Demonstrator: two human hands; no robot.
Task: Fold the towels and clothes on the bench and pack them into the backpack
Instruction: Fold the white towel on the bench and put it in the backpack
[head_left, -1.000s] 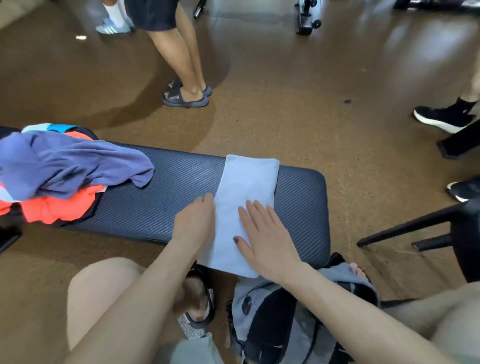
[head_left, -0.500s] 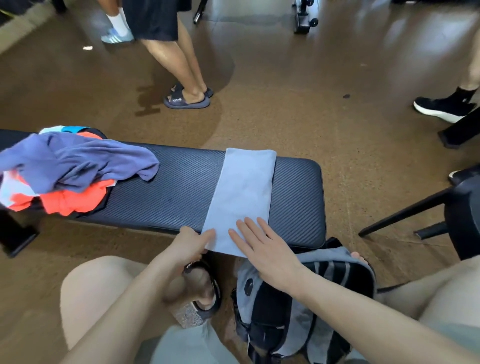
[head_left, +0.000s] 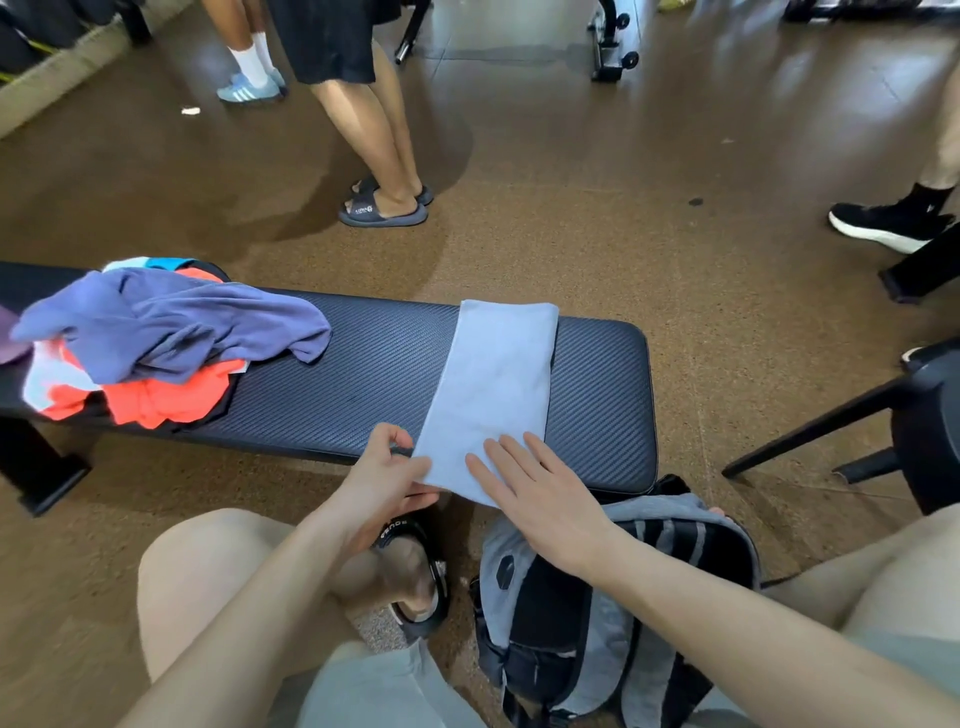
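Note:
A light blue towel (head_left: 493, 379), folded into a long strip, lies across the black padded bench (head_left: 363, 384) near its right end. My left hand (head_left: 384, 478) pinches the towel's near left corner at the bench's front edge. My right hand (head_left: 540, 493) lies flat with straight fingers on the towel's near end. A grey and black backpack (head_left: 597, 613) stands open on the floor below my right arm. A heap of clothes sits on the bench's left part: a dark blue garment (head_left: 171, 327) over an orange one (head_left: 166, 400).
A person in black slides (head_left: 382, 208) stands beyond the bench. Another person's black shoe (head_left: 888, 228) is at the right. A black chair (head_left: 904, 436) stands close at the right. Gym equipment (head_left: 608, 52) is at the back. My knees and sandalled foot (head_left: 415, 571) are below.
Both hands have slid along the towel toward me, from its middle to its near end. My left hand went from resting flat to pinching the near left corner.

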